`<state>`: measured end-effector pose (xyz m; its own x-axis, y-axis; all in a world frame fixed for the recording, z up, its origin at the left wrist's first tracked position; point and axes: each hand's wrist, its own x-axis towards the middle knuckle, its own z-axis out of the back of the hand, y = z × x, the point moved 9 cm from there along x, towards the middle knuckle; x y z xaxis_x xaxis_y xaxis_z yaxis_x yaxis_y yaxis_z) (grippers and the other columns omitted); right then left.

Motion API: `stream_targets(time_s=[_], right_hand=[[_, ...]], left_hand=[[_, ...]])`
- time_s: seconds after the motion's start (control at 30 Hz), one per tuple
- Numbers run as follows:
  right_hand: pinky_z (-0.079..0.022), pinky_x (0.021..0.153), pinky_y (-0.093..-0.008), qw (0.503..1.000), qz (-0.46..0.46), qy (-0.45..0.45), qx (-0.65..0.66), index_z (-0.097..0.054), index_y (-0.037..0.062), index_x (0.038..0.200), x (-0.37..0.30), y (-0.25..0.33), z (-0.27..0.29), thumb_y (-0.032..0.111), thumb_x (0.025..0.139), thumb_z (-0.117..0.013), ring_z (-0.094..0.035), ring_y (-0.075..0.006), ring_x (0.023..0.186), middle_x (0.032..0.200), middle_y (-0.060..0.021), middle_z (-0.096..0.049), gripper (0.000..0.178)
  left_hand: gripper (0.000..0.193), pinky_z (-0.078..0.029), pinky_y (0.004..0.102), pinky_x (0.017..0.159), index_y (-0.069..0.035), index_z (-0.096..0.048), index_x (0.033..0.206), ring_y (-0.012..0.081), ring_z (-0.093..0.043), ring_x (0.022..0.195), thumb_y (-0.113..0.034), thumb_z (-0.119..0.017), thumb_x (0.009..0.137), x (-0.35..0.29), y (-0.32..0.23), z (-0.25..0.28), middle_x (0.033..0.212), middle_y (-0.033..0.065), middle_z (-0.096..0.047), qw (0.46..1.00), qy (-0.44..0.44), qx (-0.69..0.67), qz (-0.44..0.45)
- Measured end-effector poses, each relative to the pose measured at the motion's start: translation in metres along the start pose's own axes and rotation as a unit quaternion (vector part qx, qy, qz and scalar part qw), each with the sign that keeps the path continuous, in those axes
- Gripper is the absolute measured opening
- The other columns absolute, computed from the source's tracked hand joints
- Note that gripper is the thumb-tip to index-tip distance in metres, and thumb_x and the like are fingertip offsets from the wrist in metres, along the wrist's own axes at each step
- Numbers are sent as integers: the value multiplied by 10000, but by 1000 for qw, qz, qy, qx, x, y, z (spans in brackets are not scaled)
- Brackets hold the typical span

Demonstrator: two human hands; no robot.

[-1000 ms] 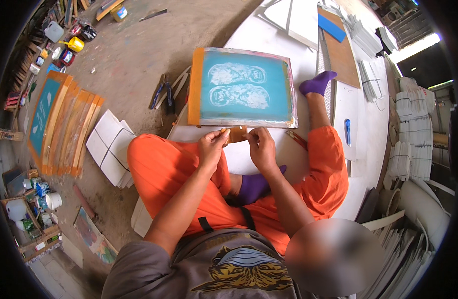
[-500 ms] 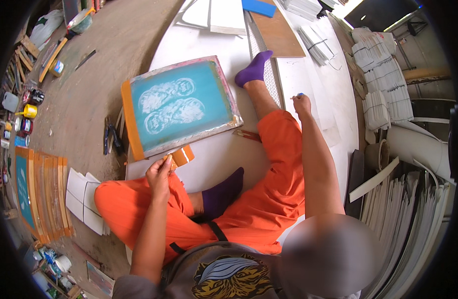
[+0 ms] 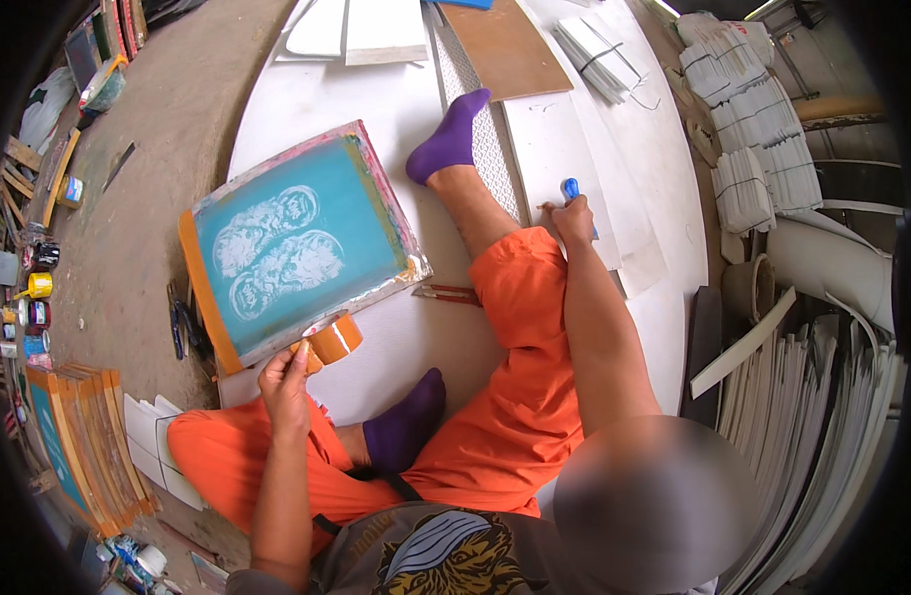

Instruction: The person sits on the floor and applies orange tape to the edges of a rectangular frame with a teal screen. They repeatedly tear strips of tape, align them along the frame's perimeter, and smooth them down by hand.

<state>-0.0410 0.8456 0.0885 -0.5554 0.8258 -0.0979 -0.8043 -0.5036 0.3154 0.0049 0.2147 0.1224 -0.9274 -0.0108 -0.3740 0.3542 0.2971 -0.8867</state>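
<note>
orange tape roll point(image 3: 339, 340), left of centre, is pinched in our left hand point(image 3: 285, 385); our right hand point(image 3: 574, 221) curls round a blue tool point(image 3: 571, 187), upper right of centre. we'd best hold the roll steady.

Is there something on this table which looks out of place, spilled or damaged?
Perhaps the screen: its orange edge seems to jut past the left side of the table. Its right rim is stained pink, unlike that plain orange side. I see no spill.
</note>
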Motion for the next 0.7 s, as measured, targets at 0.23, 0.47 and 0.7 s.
stream_targets(time_s=[0.23, 0.47, 0.7], right_hand=[[-559, 837, -468, 973, 168, 108, 113, -675, 19, 1126, -80, 130, 49, 442, 837, -827, -721, -370, 929, 1015, -196, -740, 535], [-463, 1059, -436, 677, 572, 384, 258, -586, 34, 1332, -355, 251, 19, 300, 661, -981, -581, -317, 1280, 1332, -145, -625, 823], [-534, 909, -411, 683, 545, 368, 318, -622, 42, 1173, -419, 253, -14, 125, 717, -868, -697, -303, 988, 1117, -137, -700, 525]], left_hand=[[217, -538, 257, 768, 39, -712, 1106, 102, -668, 855, -149, -700, 998, 10, 4, -9, 989, 54, -715, 998, 37, 54, 0], [225, -534, 249, 734, 27, -745, 1059, 74, -638, 816, -184, -734, 982, 2, -33, -20, 927, 16, -709, 996, 47, -77, 13], [199, -483, 229, 706, 0, -761, 1021, 50, -598, 769, -191, -761, 967, -5, -28, 48, 889, -7, -709, 995, -6, 79, -56]])
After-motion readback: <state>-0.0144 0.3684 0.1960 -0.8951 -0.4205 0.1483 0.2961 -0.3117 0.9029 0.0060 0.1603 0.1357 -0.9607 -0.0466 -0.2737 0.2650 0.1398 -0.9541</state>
